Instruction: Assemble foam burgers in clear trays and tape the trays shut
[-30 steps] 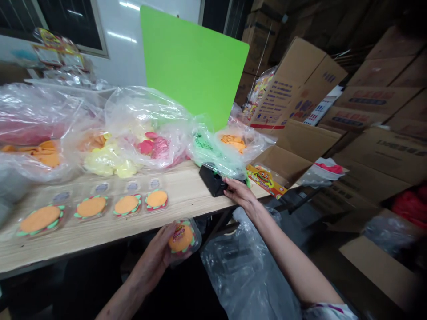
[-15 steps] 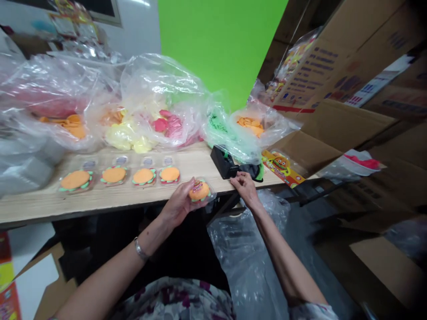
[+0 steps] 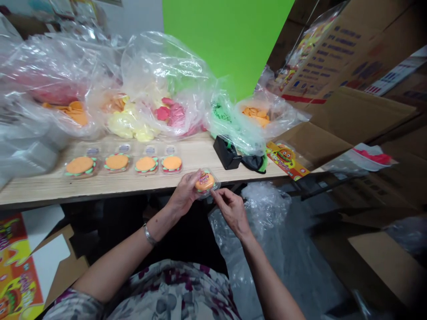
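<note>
My left hand (image 3: 185, 192) is closed around a clear plastic clamshell box (image 3: 213, 174) with an orange toy burger (image 3: 205, 181) inside, held just off the table's front edge. Printing shows on top of the box. My right hand (image 3: 230, 206) is pinched, its thumb and fingertips touching the box's near right edge. Whatever lies between those fingertips is too small to make out. A black tape dispenser (image 3: 227, 153) stands on the table beyond my right hand. Several similar boxed toy burgers (image 3: 146, 164) sit in a row to the left, their clear lids raised behind them.
Plastic bags of loose yellow (image 3: 130, 124), pink (image 3: 171, 113), green (image 3: 222, 111) and orange pieces (image 3: 256, 114) line the back of the wooden table (image 3: 106, 186). At the right are a printed burger card (image 3: 287, 160) and an open carton (image 3: 323, 135). Clear plastic sheeting (image 3: 256, 253) lies below.
My right hand has left the tape dispenser and come down and left to the box's edge. The left hand still holds the box. The whole view has shifted slightly.
</note>
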`<move>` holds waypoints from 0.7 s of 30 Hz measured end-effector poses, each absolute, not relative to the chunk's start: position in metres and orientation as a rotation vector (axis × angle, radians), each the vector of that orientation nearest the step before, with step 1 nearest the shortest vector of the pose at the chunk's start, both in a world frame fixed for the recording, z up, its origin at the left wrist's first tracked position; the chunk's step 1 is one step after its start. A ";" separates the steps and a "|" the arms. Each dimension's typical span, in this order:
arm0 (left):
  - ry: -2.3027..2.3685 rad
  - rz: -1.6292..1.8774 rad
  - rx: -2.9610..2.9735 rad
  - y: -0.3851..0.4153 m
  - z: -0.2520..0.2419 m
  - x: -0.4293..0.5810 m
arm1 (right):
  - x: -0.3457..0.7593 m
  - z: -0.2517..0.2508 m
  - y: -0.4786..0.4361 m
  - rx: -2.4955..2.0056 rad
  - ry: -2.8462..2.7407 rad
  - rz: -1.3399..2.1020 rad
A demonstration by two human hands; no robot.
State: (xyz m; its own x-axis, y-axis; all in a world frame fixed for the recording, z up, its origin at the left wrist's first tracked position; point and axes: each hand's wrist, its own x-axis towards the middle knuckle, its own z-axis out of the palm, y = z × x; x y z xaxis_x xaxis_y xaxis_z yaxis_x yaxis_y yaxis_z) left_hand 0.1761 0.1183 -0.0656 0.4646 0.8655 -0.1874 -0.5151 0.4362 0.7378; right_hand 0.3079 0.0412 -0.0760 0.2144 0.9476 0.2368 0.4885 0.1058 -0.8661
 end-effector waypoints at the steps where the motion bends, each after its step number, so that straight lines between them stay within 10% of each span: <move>1: 0.617 0.942 0.668 0.118 -0.066 0.176 | 0.307 -0.077 0.041 -1.527 -1.424 0.581; 14: 0.638 0.919 0.739 0.118 -0.064 0.168 | 0.289 -0.084 0.041 -1.687 -1.177 0.726; 21: 0.619 0.619 0.504 0.124 -0.064 0.160 | 0.299 -0.109 0.061 -1.230 -1.401 -0.169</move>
State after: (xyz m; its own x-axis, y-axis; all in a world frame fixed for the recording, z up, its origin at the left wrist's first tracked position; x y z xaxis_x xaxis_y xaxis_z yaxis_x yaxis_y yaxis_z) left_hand 0.1597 0.1244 -0.0641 0.6484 0.6620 -0.3759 -0.3755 0.7076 0.5985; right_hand 0.2987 0.0612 -0.1091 0.2633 0.5515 0.7915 0.7237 0.4296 -0.5401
